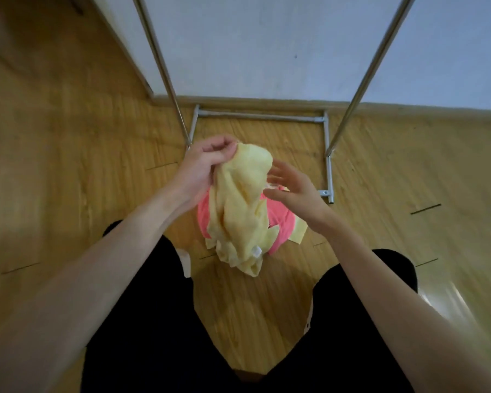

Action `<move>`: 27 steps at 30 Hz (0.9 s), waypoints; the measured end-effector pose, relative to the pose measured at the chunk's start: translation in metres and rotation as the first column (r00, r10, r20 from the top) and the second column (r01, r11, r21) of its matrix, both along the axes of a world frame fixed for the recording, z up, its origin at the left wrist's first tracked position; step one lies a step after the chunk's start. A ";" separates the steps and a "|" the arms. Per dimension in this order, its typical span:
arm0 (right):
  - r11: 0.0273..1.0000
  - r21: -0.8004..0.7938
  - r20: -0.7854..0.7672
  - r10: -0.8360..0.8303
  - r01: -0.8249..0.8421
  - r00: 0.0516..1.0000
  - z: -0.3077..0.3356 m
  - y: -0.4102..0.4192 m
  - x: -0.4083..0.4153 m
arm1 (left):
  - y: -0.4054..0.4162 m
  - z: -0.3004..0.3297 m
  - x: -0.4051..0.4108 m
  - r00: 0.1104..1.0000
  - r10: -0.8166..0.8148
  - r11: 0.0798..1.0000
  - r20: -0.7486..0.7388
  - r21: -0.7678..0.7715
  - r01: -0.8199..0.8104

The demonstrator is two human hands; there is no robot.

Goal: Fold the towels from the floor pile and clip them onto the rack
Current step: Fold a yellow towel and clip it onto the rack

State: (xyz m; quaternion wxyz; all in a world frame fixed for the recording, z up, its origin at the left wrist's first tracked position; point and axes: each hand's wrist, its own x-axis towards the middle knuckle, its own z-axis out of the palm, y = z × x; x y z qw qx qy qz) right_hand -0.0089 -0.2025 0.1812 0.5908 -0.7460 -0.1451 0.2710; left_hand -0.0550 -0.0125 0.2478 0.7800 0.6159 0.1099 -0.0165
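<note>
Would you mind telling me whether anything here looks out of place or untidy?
Nothing looks damaged or spilled. The yellow towel hangs crumpled from the left hand, not yet folded, with the right hand open beside it. Below, a pink towel lies bunched on the wooden floor by the rack's base.

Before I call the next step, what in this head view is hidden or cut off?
- Rack top: cut off by the upper frame edge; no rail or clips visible.
- Floor pile: the pink towel is mostly covered by the hanging yellow towel.
- Left hand fingertips: tucked into the cloth.
- Right hand palm: faces away.
</note>
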 end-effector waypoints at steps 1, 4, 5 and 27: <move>0.999 0.034 -0.008 0.020 -0.020 1.000 0.013 -0.002 -0.002 | -0.001 0.013 -0.003 1.000 -0.014 1.000 0.019 -0.013 0.014; 0.992 0.113 -0.012 0.061 -0.059 0.998 0.049 -0.006 -0.011 | -0.005 0.047 -0.012 0.998 -0.022 0.998 0.055 -0.051 0.025; 0.990 0.117 0.009 0.074 -0.075 0.997 0.060 -0.007 -0.015 | -0.006 0.058 -0.014 0.998 -0.015 0.998 0.065 -0.068 0.020; 0.984 0.003 0.232 -0.173 0.177 0.957 0.102 -0.037 -0.062 | -0.007 0.170 -0.039 0.987 0.130 0.936 0.091 -0.339 -0.092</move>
